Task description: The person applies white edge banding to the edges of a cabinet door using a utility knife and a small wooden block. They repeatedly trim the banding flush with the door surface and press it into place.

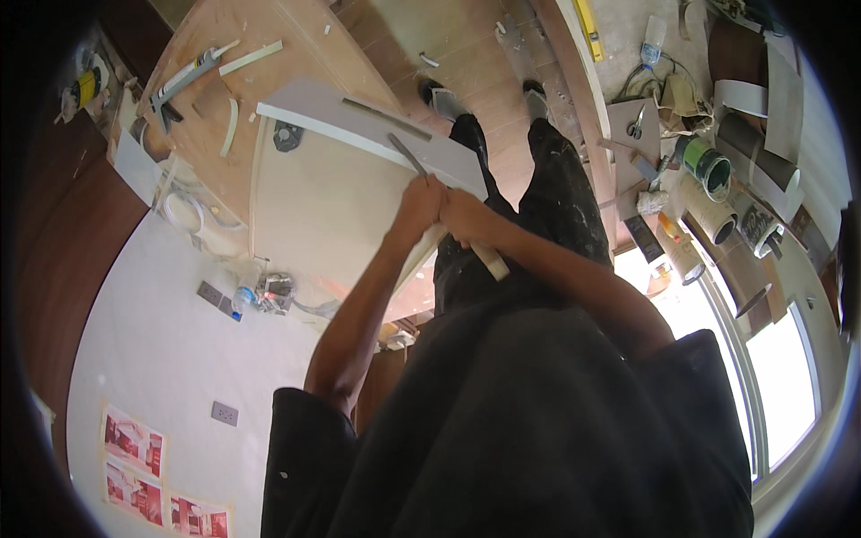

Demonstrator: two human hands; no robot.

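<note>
left hand (415, 208) and right hand (468, 215) both look wrapped round a slim strip (490, 261) by the white-edged board (314, 100), prob light and stiffish so grab it mid-length

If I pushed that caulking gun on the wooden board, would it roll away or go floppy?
The caulking gun probably wouldn't roll far, since its dark handle sticks out sideways. Its straight barrel looks stiff, so it likely wouldn't flop. The thin nozzle might bend if bumped.

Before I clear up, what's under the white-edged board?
A beige panel shows along the white-edged board, with a dark object beside it. Whatever lies directly beneath the board is covered.
</note>
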